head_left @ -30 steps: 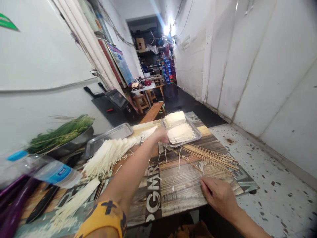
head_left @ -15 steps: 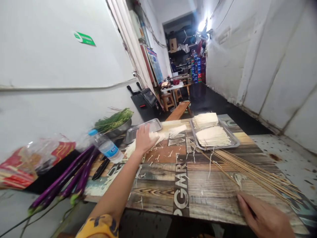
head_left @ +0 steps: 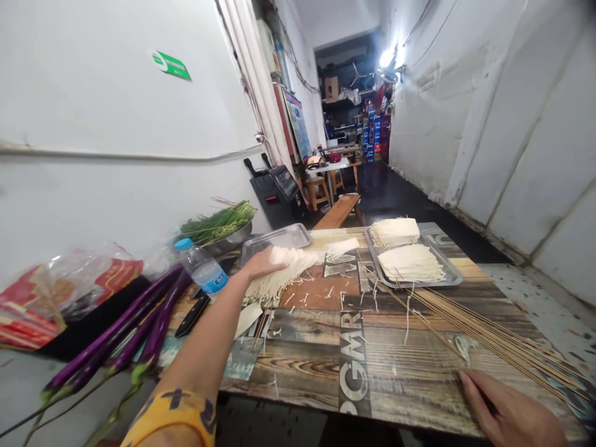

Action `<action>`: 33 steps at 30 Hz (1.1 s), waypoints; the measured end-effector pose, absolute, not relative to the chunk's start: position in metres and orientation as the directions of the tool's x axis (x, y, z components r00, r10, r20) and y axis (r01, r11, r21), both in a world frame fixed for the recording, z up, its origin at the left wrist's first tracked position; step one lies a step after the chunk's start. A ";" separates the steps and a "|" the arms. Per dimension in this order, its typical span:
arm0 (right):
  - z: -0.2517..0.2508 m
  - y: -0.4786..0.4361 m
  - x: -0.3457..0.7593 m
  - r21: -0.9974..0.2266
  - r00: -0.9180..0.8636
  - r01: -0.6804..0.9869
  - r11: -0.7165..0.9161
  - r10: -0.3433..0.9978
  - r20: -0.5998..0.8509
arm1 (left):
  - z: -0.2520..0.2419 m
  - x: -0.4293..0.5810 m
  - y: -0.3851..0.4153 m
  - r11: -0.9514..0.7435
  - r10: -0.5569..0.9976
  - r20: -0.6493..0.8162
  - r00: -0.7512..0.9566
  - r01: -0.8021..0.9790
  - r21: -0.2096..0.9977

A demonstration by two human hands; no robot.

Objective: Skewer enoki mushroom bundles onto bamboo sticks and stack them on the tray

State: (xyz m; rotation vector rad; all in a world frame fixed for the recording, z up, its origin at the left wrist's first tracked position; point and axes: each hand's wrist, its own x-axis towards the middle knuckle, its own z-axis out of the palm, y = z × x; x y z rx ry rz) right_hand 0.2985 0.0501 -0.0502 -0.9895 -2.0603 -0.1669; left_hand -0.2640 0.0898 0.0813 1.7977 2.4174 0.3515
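Note:
My left hand (head_left: 261,266) reaches across the table and is closed on a bunch of white enoki mushrooms (head_left: 291,267), thumb in front; its other fingers are mostly hidden behind the bunch. A smaller enoki clump (head_left: 342,248) lies just to the right. Close by my left wrist, a flat pale blade-like piece (head_left: 248,320) rests on the table. Near the front right corner my right hand (head_left: 514,406) lies on the table, fingers curled together, with nothing seen in it. Beyond it are long bamboo skewers (head_left: 493,338).
A metal tray (head_left: 454,273) with flattened enoki stands right of centre. Behind my left hand is a clear tray (head_left: 298,234). On the left are a water bottle (head_left: 205,273), a black-handled knife (head_left: 192,316), purple eggplants (head_left: 116,329) and a bowl of greens (head_left: 237,239).
My left hand has drawn back a little and sunk from on top of the enoki to its left side. The pale flat piece now shows beside my forearm. My right hand stays on the table.

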 end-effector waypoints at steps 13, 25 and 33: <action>-0.024 0.038 0.284 -0.095 -0.442 0.719 0.688 0.559 0.701 | 0.083 -0.261 0.088 0.289 0.927 0.184 -0.326 0.936 0.201; -0.024 0.031 0.281 -0.252 -0.387 0.728 0.638 0.685 0.617 | 0.079 -0.216 0.063 0.146 0.891 0.429 -0.151 0.988 0.044; 0.018 0.037 0.265 -0.086 -0.407 0.883 0.461 0.845 0.347 | 0.058 -0.062 0.043 -0.417 0.894 0.142 0.426 0.905 -0.087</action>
